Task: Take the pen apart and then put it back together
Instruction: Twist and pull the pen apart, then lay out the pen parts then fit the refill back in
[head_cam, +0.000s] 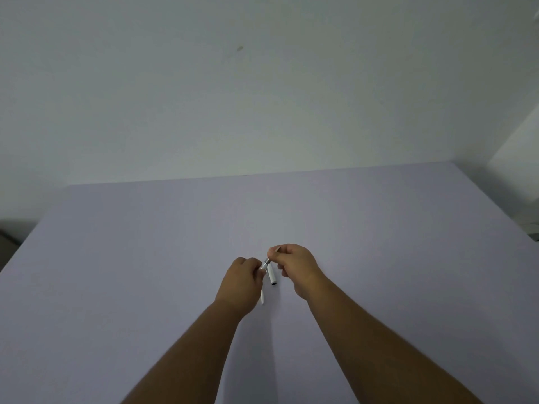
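The right hand (296, 265) is closed, its fingertips pinching a slim dark-tipped piece, seemingly the pen's point end, which slants down and to the left. Just across a small gap, the left hand (243, 279) is closed around a white tube (263, 298) whose lower end sticks out below the fist, pointing back toward the person. Between the two hands a white pen body (271, 275) with a dark open end lies on the table (116, 258), its length running roughly away from the person. It looks nearer the right hand's fingers. The pen seems to be in pieces; which stage this is cannot be told.
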Demonstrator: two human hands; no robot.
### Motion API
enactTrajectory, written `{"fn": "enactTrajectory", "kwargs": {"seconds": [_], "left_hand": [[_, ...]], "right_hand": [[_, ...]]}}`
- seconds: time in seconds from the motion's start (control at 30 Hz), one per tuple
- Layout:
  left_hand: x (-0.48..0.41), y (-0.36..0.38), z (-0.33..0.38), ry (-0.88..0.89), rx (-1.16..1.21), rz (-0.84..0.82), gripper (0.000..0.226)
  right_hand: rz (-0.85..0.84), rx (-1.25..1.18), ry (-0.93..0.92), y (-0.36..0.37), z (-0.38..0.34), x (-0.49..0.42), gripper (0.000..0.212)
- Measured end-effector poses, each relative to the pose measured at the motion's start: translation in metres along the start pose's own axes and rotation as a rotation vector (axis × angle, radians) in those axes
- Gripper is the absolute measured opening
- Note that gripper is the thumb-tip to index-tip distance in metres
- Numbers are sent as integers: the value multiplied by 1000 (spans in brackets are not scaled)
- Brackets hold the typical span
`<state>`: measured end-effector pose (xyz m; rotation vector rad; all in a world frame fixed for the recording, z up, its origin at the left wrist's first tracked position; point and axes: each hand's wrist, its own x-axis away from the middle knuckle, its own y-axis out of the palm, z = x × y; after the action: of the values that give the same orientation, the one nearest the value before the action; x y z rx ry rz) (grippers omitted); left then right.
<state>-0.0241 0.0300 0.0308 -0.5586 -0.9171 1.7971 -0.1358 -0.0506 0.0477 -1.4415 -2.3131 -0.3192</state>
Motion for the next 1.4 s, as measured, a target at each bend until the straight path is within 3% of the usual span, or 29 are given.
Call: {"fn": "enactTrajectory", "kwargs": {"seconds": [0.13,0.33,0.5,0.57,0.7,0.87,1.13,1.4], "left_hand": [[0,-3,-1,-38,44,-23,21],[1,-7,1,-70,188,-70,25],[-2,-5,-11,-136,204,-117,22],[-2,-3,-19,-185,212,-125,21],[-3,3,-34,-248,232,-123,20],[-7,11,-43,-269,227,-156,19],[-11,17,-47,-271,216,-190,17],[-14,21,-46,-258,206,-203,18]], "right_hand": [[3,-100,-64,-1,-6,0,22],[-6,-92,-89,2,-10,-4,23],[242,-167,-128,0,-14,-22,17],[306,-46,-113,-5,-8,-31,19],[197,556,-36,-9,26,-40,20],[143,853,-67,-7,57,-50,20],[146,936,-102,-5,67,-54,17],[156,847,-86,-8,63,-53,19]]}}
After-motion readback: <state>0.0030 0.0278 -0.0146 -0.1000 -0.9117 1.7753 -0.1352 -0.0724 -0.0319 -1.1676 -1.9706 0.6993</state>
